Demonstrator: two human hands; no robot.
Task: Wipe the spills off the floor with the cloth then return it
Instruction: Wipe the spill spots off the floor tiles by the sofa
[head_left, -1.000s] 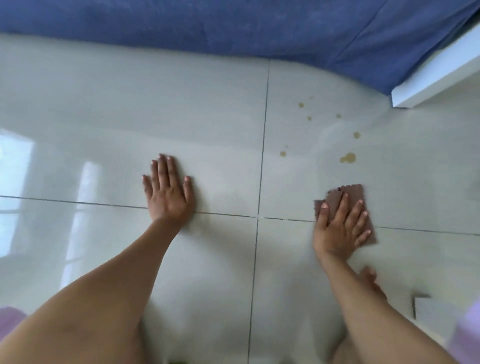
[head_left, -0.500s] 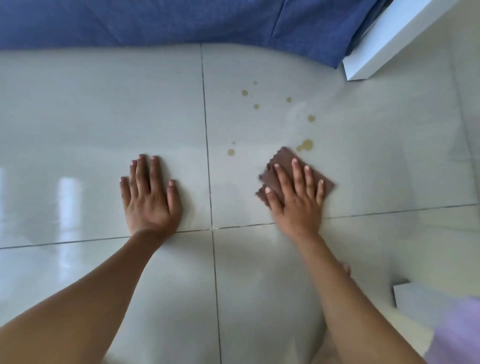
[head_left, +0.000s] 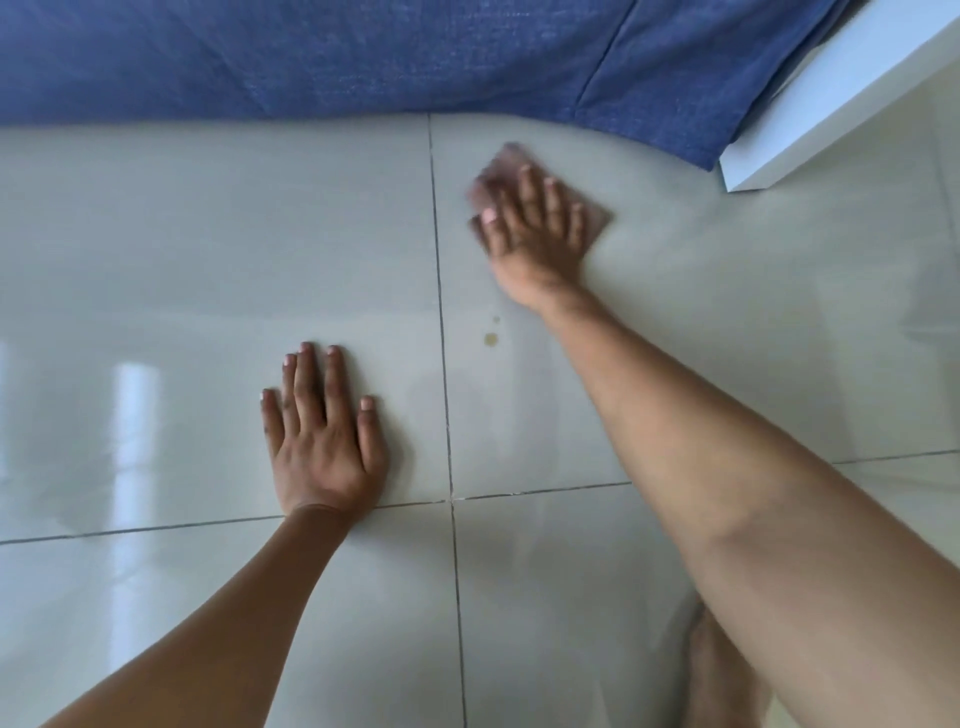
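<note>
A small brown cloth lies flat on the pale glossy floor tiles, far from me and just right of a grout line. My right hand presses down on it with fingers spread, covering most of it; both are motion-blurred. A yellowish spill drop with a fainter speck above it sits on the tile nearer to me, left of my right forearm. My left hand rests flat on the tile, palm down, fingers apart, holding nothing.
A blue fabric hangs down to the floor along the far side. A white furniture edge juts in at the top right. Tile grout lines cross just right of my left wrist.
My right hand has pushed the cloth away from me over the area where several drops were; those drops no longer show. My left hand has stayed planted.
</note>
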